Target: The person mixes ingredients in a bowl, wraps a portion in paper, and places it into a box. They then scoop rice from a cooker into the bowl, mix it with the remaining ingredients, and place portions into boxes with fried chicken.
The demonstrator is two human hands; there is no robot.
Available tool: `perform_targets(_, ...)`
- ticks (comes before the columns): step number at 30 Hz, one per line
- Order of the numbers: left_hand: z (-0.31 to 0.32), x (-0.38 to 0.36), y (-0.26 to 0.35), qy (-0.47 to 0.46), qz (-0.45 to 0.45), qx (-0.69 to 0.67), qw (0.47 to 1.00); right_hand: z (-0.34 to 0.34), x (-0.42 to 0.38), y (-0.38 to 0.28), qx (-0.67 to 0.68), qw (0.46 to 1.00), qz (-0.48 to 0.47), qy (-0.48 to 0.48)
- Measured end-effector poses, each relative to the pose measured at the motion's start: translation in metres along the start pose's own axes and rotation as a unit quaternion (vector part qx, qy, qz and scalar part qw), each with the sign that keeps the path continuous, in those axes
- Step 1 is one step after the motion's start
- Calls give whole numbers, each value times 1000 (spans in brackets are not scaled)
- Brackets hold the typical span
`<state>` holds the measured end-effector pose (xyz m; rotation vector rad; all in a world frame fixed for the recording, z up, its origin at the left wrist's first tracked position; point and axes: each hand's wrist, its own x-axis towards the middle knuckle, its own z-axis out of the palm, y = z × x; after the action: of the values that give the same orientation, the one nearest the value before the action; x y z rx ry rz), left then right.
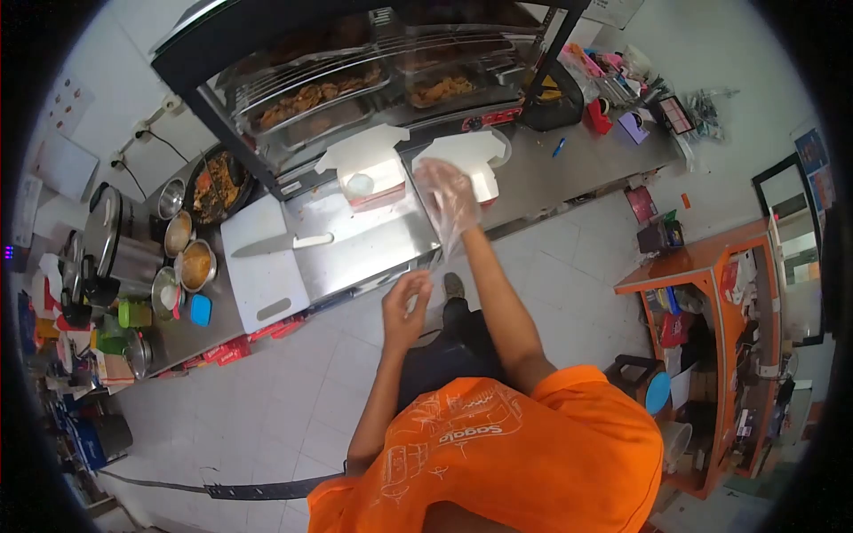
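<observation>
The right hand [451, 194], inside a clear plastic glove [466, 214], hides part of the right-hand box [484, 181], its fingers blurred beneath the film. Whether the left hand [405, 308] touches the glove's trailing edge is hard to say. The top edge crops the display cabinet [233, 34]; the food [313, 94] inside is too indistinct to identify.

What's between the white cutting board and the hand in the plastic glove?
The head view shows the knife's white handle, shiny metal and an open white box between the board and right hand.
</observation>
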<state>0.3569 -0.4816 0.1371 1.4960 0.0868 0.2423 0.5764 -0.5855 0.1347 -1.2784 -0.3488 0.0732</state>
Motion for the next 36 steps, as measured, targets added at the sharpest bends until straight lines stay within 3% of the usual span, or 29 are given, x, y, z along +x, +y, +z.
perform_targets(1,-5,1,-3,13,-6,5,1000,-21,26,-1,60,996,-55,26)
perform_targets(2,-10,2,-5,25,-13,10,1000,-50,55,-14,-59,994,-67,60)
perform_targets(3,-15,3,-6,39,-32,26,998,-77,85,-30,-69,991,-64,96)
perform_targets(4,-17,6,-6,52,-45,41,997,-112,122,-28,-22,988,-69,133)
perform_targets(6,-17,14,-20,93,-59,43,993,-203,220,4,69,961,-171,205)
perform_targets(7,-12,22,-24,114,-75,37,990,-191,217,-46,-209,923,-150,285)
perform_targets(8,-4,31,-27,119,-74,42,989,-256,273,-9,-348,863,-187,315)
perform_targets(9,6,40,-30,144,-89,47,984,-270,291,-9,-342,867,-186,310)
perform_targets(11,25,60,-36,178,-108,58,976,-279,310,-18,-413,812,-167,376)
perform_targets(12,36,70,-40,181,-120,45,975,-271,302,-30,-485,783,-149,359)
perform_targets(15,68,93,-42,196,-146,43,969,-267,294,-26,-469,792,-150,360)
perform_targets(16,76,100,-43,191,-153,44,969,-267,293,-14,-389,823,-227,347)
perform_targets(19,100,120,-56,192,-167,32,967,-258,290,13,-317,856,-301,277)
perform_targets(22,115,145,-59,151,-171,28,973,-206,264,-9,-312,876,-282,235)
perform_targets(24,119,160,-57,149,-154,39,976,-196,266,2,-24,984,-157,79)
perform_targets(25,119,165,-56,145,-138,48,979,-195,271,1,-20,984,-158,77)
perform_targets(27,117,170,-53,172,-131,49,975,-191,284,-6,-326,922,-196,77)
perform_targets(28,115,172,-53,197,-126,46,971,-185,296,-16,-412,866,-268,95)
perform_targets(29,112,171,-55,202,-124,46,970,-175,305,-23,-409,867,-271,91)
perform_targets(31,108,165,-60,246,-138,40,959,-152,325,-27,-632,761,-143,-37)
perform_targets(32,109,162,-59,263,-139,36,954,-148,344,10,-574,804,-143,-58)
perform_targets(33,111,157,-58,269,-138,38,953,-137,349,10,-570,806,-146,-62)
perform_targets(35,110,150,-58,310,-152,46,937,-116,364,3,-570,816,4,-92)
perform_targets(36,109,145,-59,317,-146,48,936,-111,378,35,-551,832,-63,5)
